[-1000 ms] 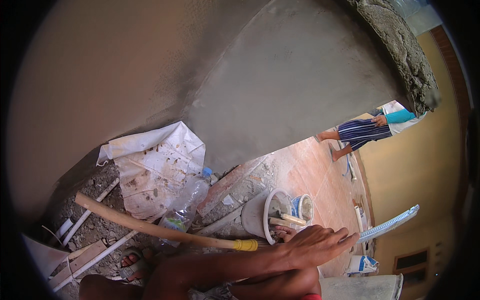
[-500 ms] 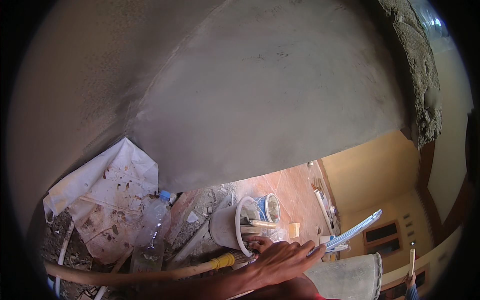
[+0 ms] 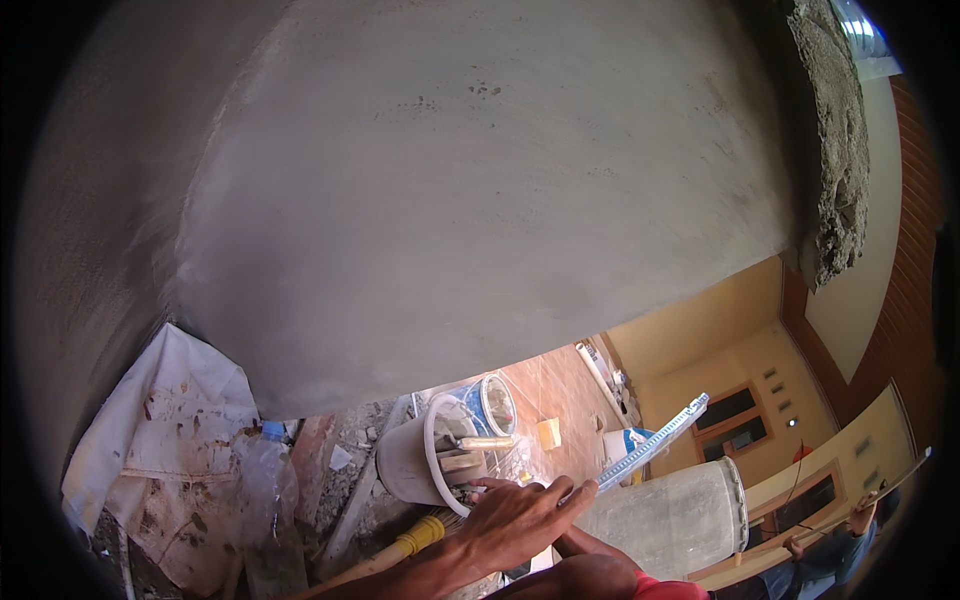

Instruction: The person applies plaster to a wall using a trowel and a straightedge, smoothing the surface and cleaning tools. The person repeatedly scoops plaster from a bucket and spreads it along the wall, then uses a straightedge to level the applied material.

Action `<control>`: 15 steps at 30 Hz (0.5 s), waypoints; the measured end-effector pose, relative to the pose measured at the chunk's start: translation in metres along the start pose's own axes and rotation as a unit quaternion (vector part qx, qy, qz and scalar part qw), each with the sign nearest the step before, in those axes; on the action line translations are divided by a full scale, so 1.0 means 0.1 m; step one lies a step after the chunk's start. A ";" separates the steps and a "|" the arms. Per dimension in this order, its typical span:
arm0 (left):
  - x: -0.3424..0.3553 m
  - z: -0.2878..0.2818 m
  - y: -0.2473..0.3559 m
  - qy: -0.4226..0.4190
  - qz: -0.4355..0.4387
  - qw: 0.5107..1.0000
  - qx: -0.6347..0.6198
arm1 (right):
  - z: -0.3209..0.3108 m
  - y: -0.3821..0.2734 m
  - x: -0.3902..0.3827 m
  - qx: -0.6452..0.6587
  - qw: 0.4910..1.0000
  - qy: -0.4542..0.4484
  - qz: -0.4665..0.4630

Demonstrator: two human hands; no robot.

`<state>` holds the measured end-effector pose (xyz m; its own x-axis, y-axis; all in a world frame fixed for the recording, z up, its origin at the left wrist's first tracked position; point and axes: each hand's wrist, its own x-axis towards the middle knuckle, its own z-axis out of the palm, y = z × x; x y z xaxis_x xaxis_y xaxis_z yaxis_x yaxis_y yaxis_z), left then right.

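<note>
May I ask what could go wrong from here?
The left hand appears close to the bucket; a bump might tip it, spilling the pale pieces inside. The blue-white strip projects past that hand and could catch something. The yellow-bound handle by the forearm might get nudged.

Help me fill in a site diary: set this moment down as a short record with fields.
Left hand: holding a blue-and-white strip
Right hand: mostly hidden, fingers by the pale bucket's rim
In the bucket: light-coloured sticks
Nearby: yellow-bound brush, stained white sheet, clear plastic bottle
Wall: grey, mostly smooth
Background: another person, lower right
</note>
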<state>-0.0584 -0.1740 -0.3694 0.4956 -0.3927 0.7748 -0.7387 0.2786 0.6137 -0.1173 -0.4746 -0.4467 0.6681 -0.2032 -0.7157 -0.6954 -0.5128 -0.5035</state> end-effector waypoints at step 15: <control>0.09 0.11 0.23 -0.017 0.027 0.999 0.004 | 0.06 0.07 0.00 0.021 0.999 -0.005 -0.050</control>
<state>-0.0757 -0.1804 -0.3505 0.4400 -0.4069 0.8005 -0.7672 0.2930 0.5706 -0.1234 -0.4732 -0.4533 0.7325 -0.1442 -0.6654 -0.6357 -0.4948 -0.5925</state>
